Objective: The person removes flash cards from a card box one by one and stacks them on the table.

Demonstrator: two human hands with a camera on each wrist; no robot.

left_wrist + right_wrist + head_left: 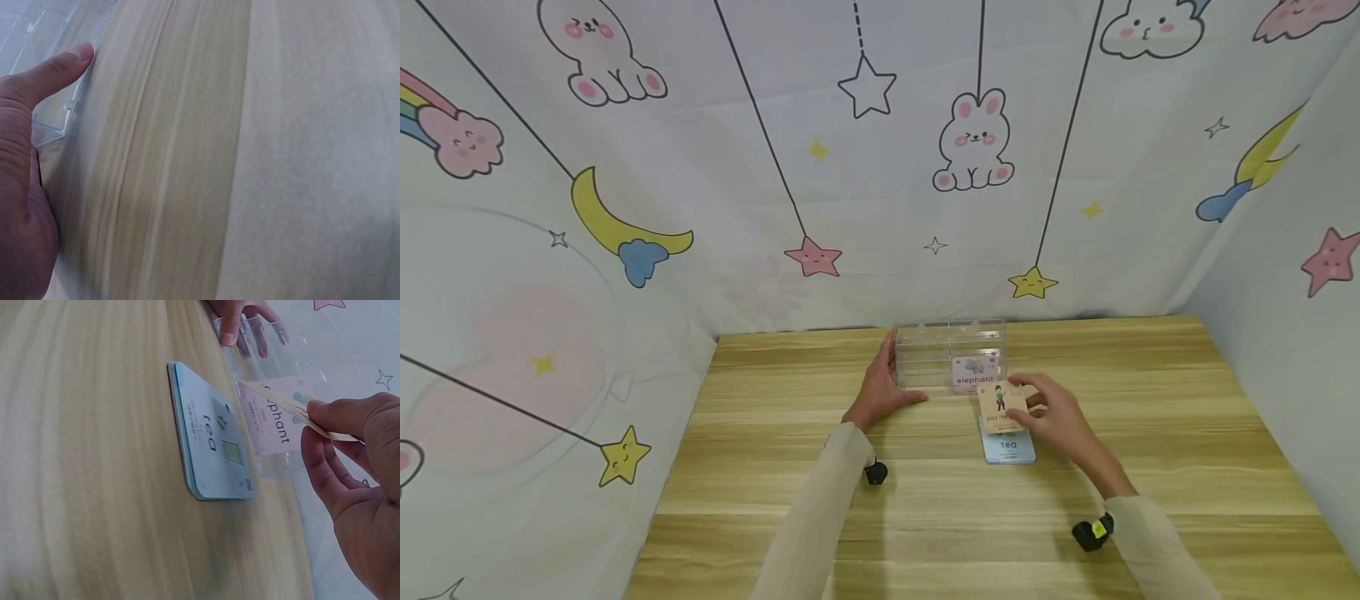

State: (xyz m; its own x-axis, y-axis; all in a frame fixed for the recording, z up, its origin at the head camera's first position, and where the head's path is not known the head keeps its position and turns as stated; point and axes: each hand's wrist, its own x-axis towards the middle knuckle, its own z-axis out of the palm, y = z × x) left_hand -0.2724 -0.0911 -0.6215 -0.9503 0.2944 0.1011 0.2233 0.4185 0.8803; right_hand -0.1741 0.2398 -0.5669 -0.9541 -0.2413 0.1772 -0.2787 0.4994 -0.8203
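A clear plastic card holder (922, 360) with several compartments stands at the back of the wooden table. My left hand (878, 390) grips its left end, thumb along the front lower edge and fingers at the side. A pinkish "elephant" flashcard (967, 383) sits in the holder's lower right compartment. Between thumb and fingers, my right hand (1062, 421) pinches a thin stack of peach flashcards (997, 402), the top one showing a figure. They are held tilted, just in front of the elephant card. Below them a stack of light blue flashcards (215, 440), topped by "tea", lies on the table.
The wooden table (775, 467) extends to both sides and toward me. Directly behind the holder hangs a white cloth (887, 200) printed with stars, moons and animals; it also covers both sides. Black wrist cameras (1093, 532) sit at my sleeve cuffs.
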